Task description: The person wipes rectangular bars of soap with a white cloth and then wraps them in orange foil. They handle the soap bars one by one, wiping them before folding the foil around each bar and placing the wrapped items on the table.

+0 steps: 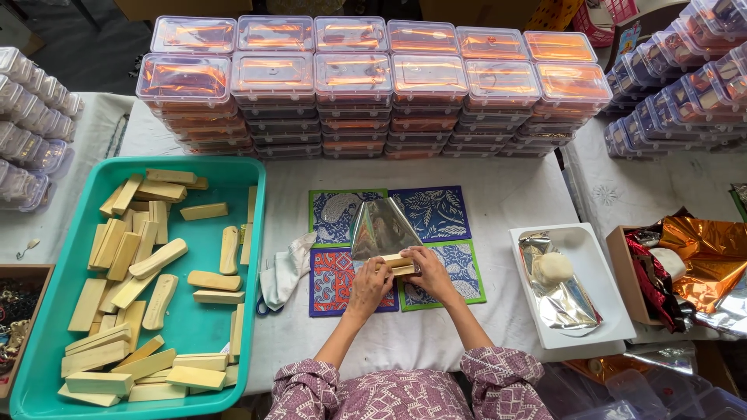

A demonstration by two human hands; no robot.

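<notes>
Wooden block (398,264), pale and oblong, lay at the middle of the desk (506,194) between the person's two hands, pinched at both ends, with a sheet of silver foil (381,225) standing up just behind it and touching it. Far to the left sat a teal tray (198,311) heaped with many more pale wooden pieces (124,264). Just right of the tray a crumpled white cloth (284,268) rested on the desk beside four patterned mats (436,210) in blue, red and green. Over those mats the left hand (369,284) was clenched on the block's left end, and the right hand (430,272) gripped its right end, fingers curled over the top. Further right a white tray (603,311) held crinkled silver foil and a round cream lump (554,268). Beside it an open box (622,272) spilled orange and red foil sheets (700,257). Along the back stood stacks of clear lidded boxes (350,78).
</notes>
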